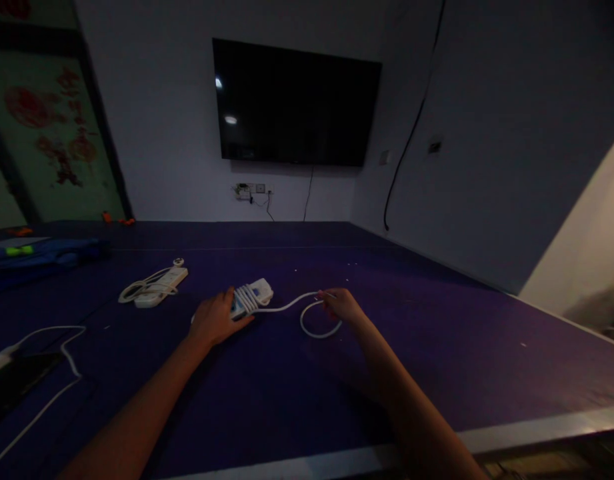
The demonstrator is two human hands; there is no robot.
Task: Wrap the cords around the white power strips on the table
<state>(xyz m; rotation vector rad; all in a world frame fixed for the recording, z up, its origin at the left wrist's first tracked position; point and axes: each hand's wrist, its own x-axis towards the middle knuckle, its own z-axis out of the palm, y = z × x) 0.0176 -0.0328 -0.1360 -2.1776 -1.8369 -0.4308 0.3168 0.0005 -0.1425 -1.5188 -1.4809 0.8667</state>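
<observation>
A white power strip [262, 290] lies on the purple tabletop, several turns of its own white cord [245, 299] wound around it. My left hand [213, 320] is wrapped over the strip's near end, its thumb stretched along the side. From the winding the cord runs right to my right hand [341, 305], whose fingers are closed on it. Beyond that hand a loop of cord [321, 336] hangs or rests just above the table; I cannot tell which. The cord's plug end is not plainly visible.
Another white power strip [161, 288] with bundled cord lies to the left. A dark phone-like slab [21, 383] with a white cable [69, 357] is at the near left, blue cloth [61, 253] farther back. A television [297, 103] hangs on the wall behind.
</observation>
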